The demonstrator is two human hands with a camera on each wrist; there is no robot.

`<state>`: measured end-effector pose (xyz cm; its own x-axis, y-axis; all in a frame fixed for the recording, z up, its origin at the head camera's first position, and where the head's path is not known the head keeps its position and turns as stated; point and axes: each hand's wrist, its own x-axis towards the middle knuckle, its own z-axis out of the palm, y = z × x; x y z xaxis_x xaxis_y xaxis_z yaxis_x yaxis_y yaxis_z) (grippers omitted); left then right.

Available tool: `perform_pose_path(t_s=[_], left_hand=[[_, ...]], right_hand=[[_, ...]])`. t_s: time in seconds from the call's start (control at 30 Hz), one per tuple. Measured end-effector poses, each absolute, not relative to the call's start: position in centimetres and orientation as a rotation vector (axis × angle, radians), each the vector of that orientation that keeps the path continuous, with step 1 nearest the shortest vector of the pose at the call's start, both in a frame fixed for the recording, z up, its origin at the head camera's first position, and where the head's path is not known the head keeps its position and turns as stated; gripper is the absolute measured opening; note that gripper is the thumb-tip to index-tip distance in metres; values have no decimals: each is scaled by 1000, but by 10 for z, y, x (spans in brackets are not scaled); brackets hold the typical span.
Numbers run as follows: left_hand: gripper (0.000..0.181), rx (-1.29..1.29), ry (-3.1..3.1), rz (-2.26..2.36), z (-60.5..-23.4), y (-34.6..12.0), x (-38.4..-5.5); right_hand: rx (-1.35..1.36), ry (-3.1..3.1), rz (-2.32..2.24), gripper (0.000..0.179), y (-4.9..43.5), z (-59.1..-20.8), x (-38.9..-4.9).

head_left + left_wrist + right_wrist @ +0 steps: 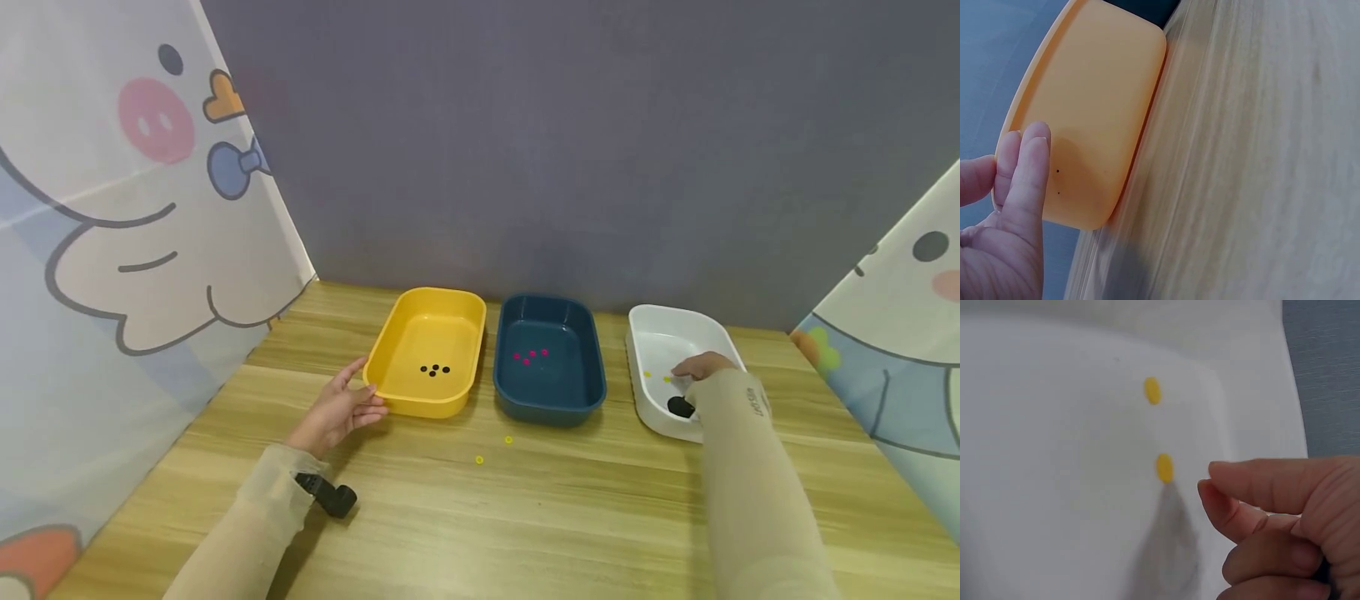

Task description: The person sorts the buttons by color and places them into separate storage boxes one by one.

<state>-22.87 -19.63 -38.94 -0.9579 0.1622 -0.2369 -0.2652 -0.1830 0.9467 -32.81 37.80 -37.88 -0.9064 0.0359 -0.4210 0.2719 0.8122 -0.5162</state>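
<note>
My left hand [341, 408] grips the near left corner of the yellow tray [382, 396], thumb at the rim and fingers against the outer wall. Several small black pieces [435, 369] lie in that tray. Inside the white tray [658, 423], my right hand [703, 367] is held low with its fingers curled. In the right wrist view, thumb and index fingertips [1222, 470] come close together with nothing visible between them. Beside them on the tray floor are two small yellow pieces, one nearer [1165, 468] and one farther [1152, 390].
A dark blue tray [551, 414] stands between the other two, holding several small pink pieces [527, 361]. Two small yellow rings, one left [479, 460] and one right [508, 439], lie on the wooden table [570, 517]. A grey wall [540, 150] rises behind the trays.
</note>
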Motion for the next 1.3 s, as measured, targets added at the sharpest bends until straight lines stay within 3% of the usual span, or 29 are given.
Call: perform_pose_path(t_s=[0.33, 0.53, 0.73, 0.83, 0.9, 1.03, 1.3], left_hand=[[69, -137, 1807, 2208, -387, -197, -230], [69, -149, 1772, 2236, -386, -200, -230], [69, -151, 1770, 2225, -386, -199, -233], [69, -143, 1764, 2224, -387, -198, -232], [69, -133, 1764, 2228, -387, -199, -232], [69, -134, 1759, 2229, -388, -199, -231], [70, -130, 1747, 2237, -389, -198, -232]], right_hand=[[255, 2198, -1465, 33, 354, -343, -329], [56, 2192, -1619, 25, 324, -315, -322], [-323, 2174, -1522, 31, 303, -320, -309], [-488, 2140, -1408, 23, 293, -330, -301], [-550, 2147, -1283, 21, 282, -333, -295], [-627, 2160, -1057, 40, 260, -340, -284], [-831, 2075, -939, 33, 215, -356, -258]])
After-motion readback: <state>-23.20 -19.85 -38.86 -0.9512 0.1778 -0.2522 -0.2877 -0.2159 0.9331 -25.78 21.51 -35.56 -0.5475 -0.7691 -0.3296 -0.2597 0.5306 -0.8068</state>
